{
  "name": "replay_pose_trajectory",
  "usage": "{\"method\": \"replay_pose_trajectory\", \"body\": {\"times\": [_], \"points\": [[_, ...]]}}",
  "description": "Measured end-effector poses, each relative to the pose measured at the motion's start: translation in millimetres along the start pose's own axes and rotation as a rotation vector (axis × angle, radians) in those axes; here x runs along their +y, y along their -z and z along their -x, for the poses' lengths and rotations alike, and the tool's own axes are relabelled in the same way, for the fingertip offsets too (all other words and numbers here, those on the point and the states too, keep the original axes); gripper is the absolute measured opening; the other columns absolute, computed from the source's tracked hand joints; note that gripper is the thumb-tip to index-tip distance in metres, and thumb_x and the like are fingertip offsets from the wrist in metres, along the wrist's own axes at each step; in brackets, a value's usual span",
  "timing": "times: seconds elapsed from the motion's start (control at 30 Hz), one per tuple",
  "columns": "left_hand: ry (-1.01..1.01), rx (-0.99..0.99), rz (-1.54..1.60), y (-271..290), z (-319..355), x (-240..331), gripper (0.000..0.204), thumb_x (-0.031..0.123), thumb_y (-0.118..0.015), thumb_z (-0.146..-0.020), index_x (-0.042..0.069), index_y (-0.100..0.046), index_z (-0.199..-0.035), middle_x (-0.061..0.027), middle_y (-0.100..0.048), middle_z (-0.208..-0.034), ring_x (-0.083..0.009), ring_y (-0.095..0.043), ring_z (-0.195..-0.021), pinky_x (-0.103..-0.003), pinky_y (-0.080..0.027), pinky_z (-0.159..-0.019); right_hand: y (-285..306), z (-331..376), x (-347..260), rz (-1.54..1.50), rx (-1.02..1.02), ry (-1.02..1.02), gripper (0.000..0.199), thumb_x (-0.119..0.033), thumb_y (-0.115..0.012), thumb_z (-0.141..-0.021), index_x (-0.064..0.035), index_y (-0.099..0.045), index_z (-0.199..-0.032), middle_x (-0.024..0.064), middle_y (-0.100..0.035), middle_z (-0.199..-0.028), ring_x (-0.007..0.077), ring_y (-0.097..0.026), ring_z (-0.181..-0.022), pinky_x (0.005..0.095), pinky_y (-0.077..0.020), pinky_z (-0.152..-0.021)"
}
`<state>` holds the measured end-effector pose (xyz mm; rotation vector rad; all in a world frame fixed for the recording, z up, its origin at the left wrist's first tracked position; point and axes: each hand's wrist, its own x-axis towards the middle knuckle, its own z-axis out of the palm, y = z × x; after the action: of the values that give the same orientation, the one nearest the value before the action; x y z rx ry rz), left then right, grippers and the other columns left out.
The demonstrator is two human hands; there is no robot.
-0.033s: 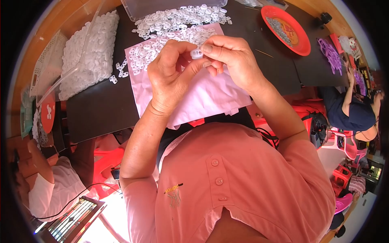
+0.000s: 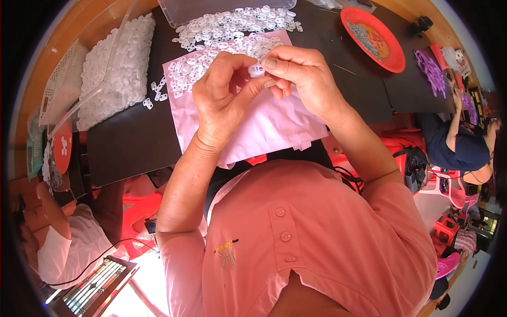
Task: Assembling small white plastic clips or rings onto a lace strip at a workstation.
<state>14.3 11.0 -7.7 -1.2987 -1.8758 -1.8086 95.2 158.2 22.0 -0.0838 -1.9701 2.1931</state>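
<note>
Both hands meet over a pink cloth and hold one small white plastic piece with holes in it. My left hand pinches its left side between thumb and fingers. From the right, my right hand grips it with the thumb on top; its other fingers curl beneath, partly hidden. Just beyond my hands lies a spread of similar white pieces, partly on the cloth. More of them form a heap on the dark table.
A clear bag packed with white pieces lies to the left. A red plate of small grey metal parts sits at the far right. Behind the heap is a clear plastic bin. Other people sit at the left and right.
</note>
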Motion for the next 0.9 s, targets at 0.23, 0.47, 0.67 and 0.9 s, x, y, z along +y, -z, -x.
{"method": "replay_pose_trajectory", "body": {"times": [0.23, 0.47, 0.67, 0.9], "points": [[0.035, -0.039, -0.043, 1.1, 1.8, 1.2, 0.033, 0.007, -0.084, -0.068, 0.002, -0.058, -0.088, -0.0026, -0.058, -0.073, -0.0104, -0.056, -0.060, -0.023, -0.046, -0.051, -1.1, -0.2, -2.9, 0.020, 0.003, -0.022, 0.017, -0.011, -0.063, -0.089, 0.0034, -0.064, -0.081, 0.0015, -0.054, -0.064, 0.0062, -0.045, -0.052, 0.0229, -0.0412, -0.049], [-0.150, -0.016, -0.175, -0.2, 3.0, -3.6, 0.034, 0.010, -0.082, -0.068, 0.004, -0.054, -0.087, -0.0042, -0.055, -0.072, -0.0162, -0.052, -0.056, -0.027, -0.043, -0.047, -9.6, 3.0, 1.5, -0.013, 0.062, -0.004, 0.014, -0.009, -0.062, -0.087, 0.0029, -0.064, -0.079, 0.0017, -0.055, -0.062, 0.0055, -0.046, -0.051, 0.0225, -0.0395, -0.047], [-0.227, -0.002, -0.262, 0.0, 3.3, -4.1, 0.036, 0.008, -0.082, -0.067, 0.006, -0.054, -0.089, -0.0036, -0.054, -0.072, -0.0174, -0.052, -0.056, -0.029, -0.044, -0.047, -11.7, 3.9, 4.5, 0.087, 0.104, 0.058, 0.012, -0.008, -0.062, -0.085, 0.0012, -0.064, -0.078, 0.0007, -0.056, -0.062, 0.0046, -0.046, -0.051, 0.0211, -0.0361, -0.045], [-0.109, -0.032, -0.254, -0.9, 3.6, 1.0, 0.036, 0.007, -0.082, -0.068, 0.004, -0.056, -0.092, -0.0037, -0.056, -0.073, -0.0136, -0.053, -0.058, -0.026, -0.045, -0.050, -12.9, 3.4, 7.7, 0.158, 0.155, 0.186, 0.014, -0.009, -0.063, -0.086, 0.0012, -0.064, -0.077, -0.0005, -0.054, -0.060, 0.0044, -0.045, -0.050, 0.0207, -0.0332, -0.045]]}}
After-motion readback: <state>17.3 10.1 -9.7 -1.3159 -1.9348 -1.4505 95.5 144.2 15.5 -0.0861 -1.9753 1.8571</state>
